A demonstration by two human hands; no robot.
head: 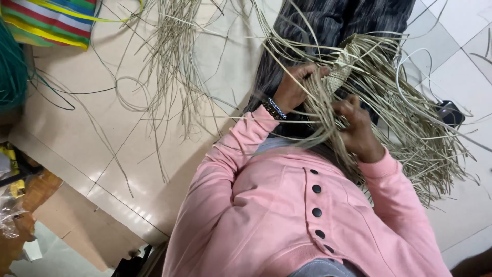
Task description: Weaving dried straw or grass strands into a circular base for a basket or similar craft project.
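From my remote seat I look down on a person in a pink buttoned top (287, 205), working a small woven piece (342, 69) of pale dried straw in the upper middle of the frame, over a lap in dark striped cloth (318, 25). The left hand (297, 84), with a beaded bracelet (274, 109) at the wrist, is closed on the edge of the woven piece, fingers curled round a gather of strands. The right hand (356, 125) sits just below and to the right, closed on a bundle of loose straw strands (410, 128) that fan out toward the right edge of the frame. The two hands are near each other but not touching.

To do this plaiting well, I judge that the left hand should keep the finished weave pinned flat while the right feeds a single strand at a time, kept taut so the crossing lies snug against the last row. Strands that slacken would likely leave gaps; pulling too hard could crack the dry straw.

More straw (169, 56) lies scattered on the pale tiled floor (128, 169) in the upper left, beside thin green cords (51, 90) and a striped bag (51, 20) in the corner. A small dark object (451, 112) with a white cable lies at the right.
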